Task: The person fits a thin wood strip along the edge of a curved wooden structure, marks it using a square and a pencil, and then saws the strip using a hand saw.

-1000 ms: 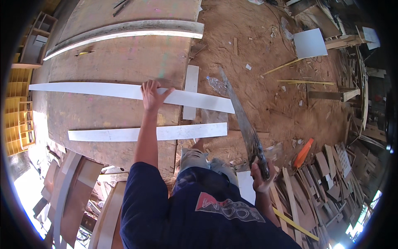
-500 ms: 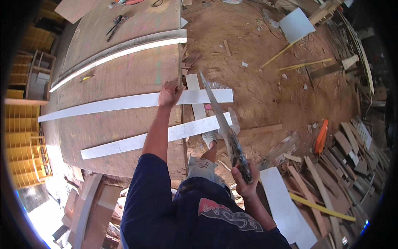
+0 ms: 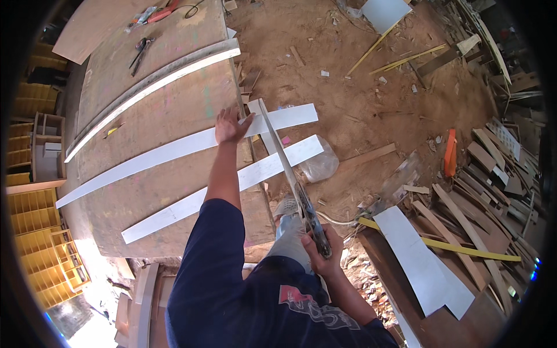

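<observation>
Left hand (image 3: 231, 126) stretched to frame centre, palm flat, fingers spread, pressing the upper white strip (image 3: 174, 152) on the workbench (image 3: 145, 191); right hand (image 3: 319, 255) lower centre, fist closed round the handsaw (image 3: 290, 174) handle, blade angled up across the strip. Two white strips, one saw. Since earlier frames, saw raised nearer the pressing hand.

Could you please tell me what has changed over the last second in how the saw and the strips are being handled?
The right hand has swung the handsaw in from the floor side, so its blade now lies across the upper white strip near the bench edge. The left hand still presses that strip down; the lower white strip lies unmoved.
</observation>
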Available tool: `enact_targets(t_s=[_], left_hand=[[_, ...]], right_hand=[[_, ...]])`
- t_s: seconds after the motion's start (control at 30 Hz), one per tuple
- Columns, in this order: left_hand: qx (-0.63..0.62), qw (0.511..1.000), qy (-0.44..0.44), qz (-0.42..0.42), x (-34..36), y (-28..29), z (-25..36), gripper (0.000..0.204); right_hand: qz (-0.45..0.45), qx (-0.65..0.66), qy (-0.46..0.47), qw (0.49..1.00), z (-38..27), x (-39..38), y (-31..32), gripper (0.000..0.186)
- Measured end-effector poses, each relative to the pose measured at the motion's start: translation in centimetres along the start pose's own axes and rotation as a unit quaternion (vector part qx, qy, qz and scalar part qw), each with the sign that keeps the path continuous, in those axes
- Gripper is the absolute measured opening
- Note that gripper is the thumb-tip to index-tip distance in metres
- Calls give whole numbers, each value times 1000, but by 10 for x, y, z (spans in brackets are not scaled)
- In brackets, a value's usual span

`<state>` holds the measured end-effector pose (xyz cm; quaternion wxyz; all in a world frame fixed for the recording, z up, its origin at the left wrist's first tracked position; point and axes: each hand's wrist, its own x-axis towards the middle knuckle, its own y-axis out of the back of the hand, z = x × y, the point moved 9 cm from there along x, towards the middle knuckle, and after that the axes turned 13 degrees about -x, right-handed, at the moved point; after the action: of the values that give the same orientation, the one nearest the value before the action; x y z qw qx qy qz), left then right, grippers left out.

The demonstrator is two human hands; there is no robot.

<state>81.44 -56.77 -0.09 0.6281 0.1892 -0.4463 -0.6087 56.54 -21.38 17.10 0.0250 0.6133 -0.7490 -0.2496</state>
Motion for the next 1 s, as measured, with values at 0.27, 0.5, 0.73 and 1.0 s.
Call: enact_targets(t_s=[0.27, 0.5, 0.73, 1.0], left_hand=[[10, 997, 55, -61, 2, -5, -7, 54], [-13, 996, -16, -91, 7, -24, 12, 29], [-46, 986, -54, -150, 8, -34, 11, 30], [-47, 977, 27, -205, 11, -43, 0, 34]], right_hand=[[19, -13, -12, 1000, 15, -9, -33, 28], [51, -24, -64, 996, -9, -9, -47, 66], [51, -34, 14, 998, -29, -2, -53, 79], [33, -26, -50, 998, -17, 10, -56, 85]])
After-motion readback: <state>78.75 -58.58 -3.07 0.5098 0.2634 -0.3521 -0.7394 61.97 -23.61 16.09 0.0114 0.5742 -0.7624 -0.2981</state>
